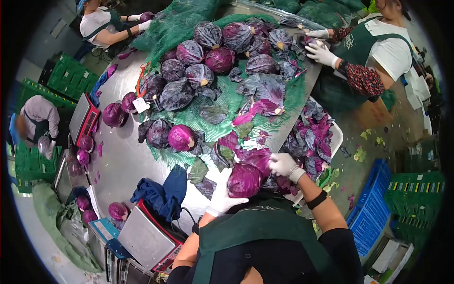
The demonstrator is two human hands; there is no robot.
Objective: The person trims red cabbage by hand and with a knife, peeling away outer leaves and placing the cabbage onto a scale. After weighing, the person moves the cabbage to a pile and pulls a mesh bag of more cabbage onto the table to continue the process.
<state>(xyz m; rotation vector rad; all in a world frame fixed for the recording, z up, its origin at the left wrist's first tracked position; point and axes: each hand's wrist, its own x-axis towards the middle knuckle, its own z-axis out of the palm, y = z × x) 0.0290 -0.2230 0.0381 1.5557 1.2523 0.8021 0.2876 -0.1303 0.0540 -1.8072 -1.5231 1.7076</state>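
Head view: cabbage (244,181) seemingly between hands.

White gloves on both hands (224,194) — dark green apron, black short sleeves, black wristband.

L hand (223,193) gloved, fingers spread in cupping grip, R hand (283,164) gloved, fingers curled, pinching, both forearms bare

From where I stand nothing can be read: the small white paper tag (140,104) on the green netting, the pale emblem on the co-worker's dark green apron (349,41) and the yellow-striped green crates (416,188) are too blurred.
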